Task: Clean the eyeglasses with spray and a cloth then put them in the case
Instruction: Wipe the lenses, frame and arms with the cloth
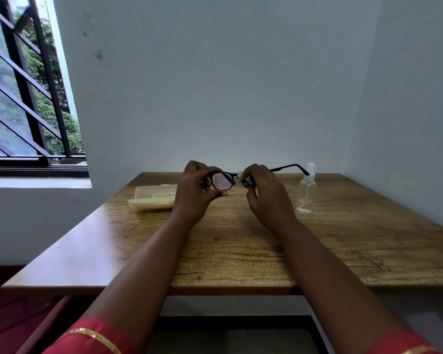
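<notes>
Black-framed eyeglasses (221, 180) are held up above the wooden table (241, 241), with droplets showing on the one visible lens. My left hand (196, 191) grips the frame around that lens. My right hand (265, 194) pinches a small grey cloth (246, 180) over the other lens, which is hidden. One temple arm (289, 167) sticks out to the right. A clear spray bottle (307, 190) with a white nozzle stands on the table right of my right hand. The pale yellow case (152, 199) lies open at the back left of the table.
White walls close off the table at the back and on the right. A barred window (28, 98) is on the left. The table's front edge (189, 290) runs below my forearms.
</notes>
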